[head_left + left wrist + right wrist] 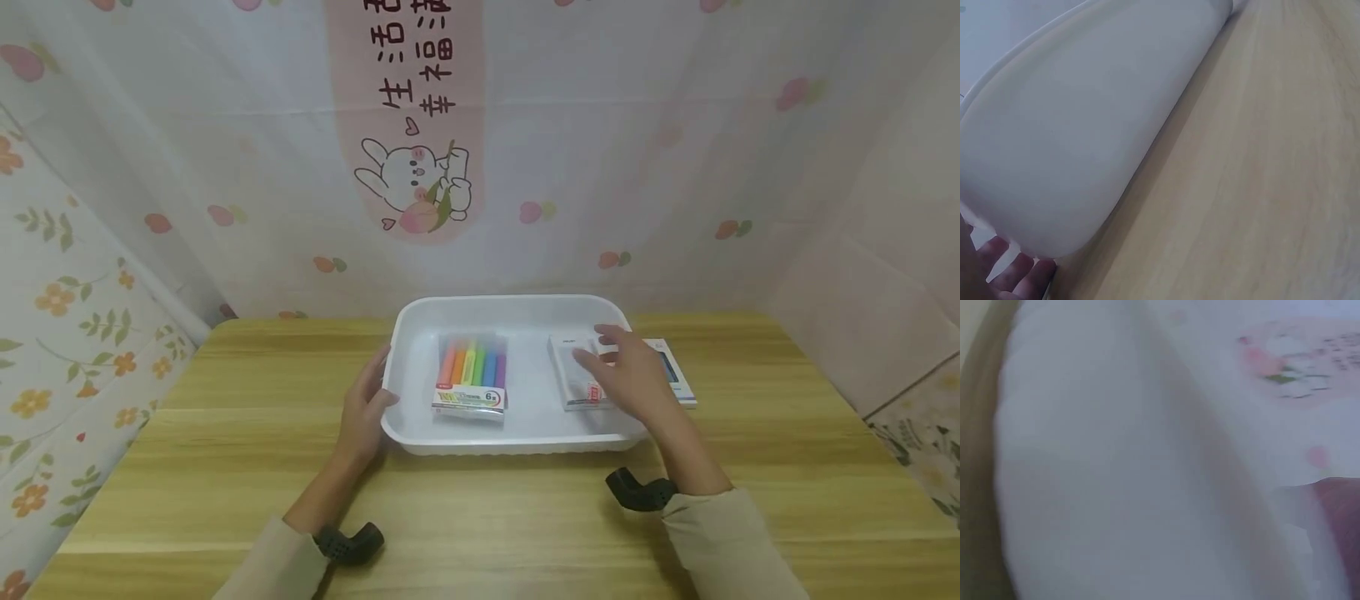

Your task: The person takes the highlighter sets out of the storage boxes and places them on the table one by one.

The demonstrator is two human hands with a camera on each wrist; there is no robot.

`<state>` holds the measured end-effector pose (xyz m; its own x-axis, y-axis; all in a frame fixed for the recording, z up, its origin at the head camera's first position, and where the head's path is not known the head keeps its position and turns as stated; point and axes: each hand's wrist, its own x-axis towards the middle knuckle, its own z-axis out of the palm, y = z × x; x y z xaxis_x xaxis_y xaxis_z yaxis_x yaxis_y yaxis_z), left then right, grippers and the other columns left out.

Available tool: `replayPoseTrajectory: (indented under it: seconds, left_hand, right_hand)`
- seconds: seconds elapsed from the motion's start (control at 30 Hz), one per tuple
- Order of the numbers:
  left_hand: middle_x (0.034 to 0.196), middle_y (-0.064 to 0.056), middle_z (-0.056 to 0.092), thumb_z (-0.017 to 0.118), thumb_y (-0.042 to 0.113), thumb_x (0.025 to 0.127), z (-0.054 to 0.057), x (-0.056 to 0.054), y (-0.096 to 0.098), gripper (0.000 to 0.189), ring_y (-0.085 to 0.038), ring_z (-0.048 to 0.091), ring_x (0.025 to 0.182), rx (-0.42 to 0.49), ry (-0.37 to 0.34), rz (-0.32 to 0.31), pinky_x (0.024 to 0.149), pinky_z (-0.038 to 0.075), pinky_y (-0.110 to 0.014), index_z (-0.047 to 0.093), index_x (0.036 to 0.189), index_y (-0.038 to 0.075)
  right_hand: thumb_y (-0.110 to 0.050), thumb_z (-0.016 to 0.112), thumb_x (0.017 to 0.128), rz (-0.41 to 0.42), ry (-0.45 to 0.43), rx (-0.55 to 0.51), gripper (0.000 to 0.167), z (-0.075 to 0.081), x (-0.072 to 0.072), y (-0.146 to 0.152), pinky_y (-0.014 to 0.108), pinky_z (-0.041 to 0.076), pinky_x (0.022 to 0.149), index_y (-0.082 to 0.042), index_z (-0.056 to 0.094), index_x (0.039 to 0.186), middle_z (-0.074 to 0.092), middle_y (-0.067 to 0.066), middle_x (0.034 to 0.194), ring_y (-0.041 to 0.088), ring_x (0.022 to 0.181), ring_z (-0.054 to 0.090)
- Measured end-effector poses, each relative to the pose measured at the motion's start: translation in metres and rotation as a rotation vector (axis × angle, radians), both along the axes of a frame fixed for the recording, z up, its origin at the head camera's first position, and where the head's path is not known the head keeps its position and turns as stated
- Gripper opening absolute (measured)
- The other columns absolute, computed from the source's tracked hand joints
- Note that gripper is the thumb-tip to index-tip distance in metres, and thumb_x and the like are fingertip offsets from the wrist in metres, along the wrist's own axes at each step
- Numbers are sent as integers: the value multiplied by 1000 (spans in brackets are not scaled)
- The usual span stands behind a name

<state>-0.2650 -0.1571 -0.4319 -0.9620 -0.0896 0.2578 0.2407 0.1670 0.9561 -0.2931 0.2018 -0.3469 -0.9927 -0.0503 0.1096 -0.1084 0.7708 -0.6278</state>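
Observation:
A white plastic tray (517,444) lies on the wooden table. My left hand (365,408) grips its left end, thumb over the rim and fingers along the outside; in the left wrist view the fingertips (1013,272) are at the tray's lower edge. Inside, on the left, is a clear pack of highlighters (471,375) in several colours. My right hand (633,375) reaches over the right rim, thumb and fingers apart, above a white flat package (573,383) with a red label. In the right wrist view only a dark bit of the hand (1341,519) shows.
Beyond the tray's right end, a white package with a dark blue window (672,375) is partly hidden by my right hand. A printed curtain (562,167) hangs right behind the table (247,400). Floral cloth (75,333) hangs at the left.

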Motion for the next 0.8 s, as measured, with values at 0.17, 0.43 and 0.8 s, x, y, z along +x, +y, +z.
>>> replayPoseTrajectory:
  seconds: [0.17, 0.43, 0.8]
  left_hand:
    - [160, -20, 39, 45, -6, 86, -2, -2, 0, 71, -43, 46, 142, 0, -6, 0, 101, 52, -39, 37, 155, 5]
    - [161, -21, 38, 45, -4, 85, 0, 0, -1, 73, -43, 46, 141, -8, -25, 6, 96, 52, -25, 36, 156, 8]
    - [162, -19, 37, 44, -5, 86, 2, 1, 0, 73, -43, 44, 143, -17, -25, -2, 102, 52, -34, 35, 157, 7]
  right_hand:
    - [-36, 60, 97, -16, -88, 149, 74, -19, -12, -20, 61, 37, 115, 7, 35, 151, 46, 33, 148, 47, 137, 45]
    - [-41, 62, 95, -18, -213, 243, 87, -25, -13, -23, 58, 44, 110, 9, 23, 154, 45, 36, 148, 42, 123, 53]
    - [-38, 76, 86, -42, -209, 231, 92, -27, -13, -24, 54, 52, 97, 1, 28, 155, 53, 32, 132, 36, 107, 53]
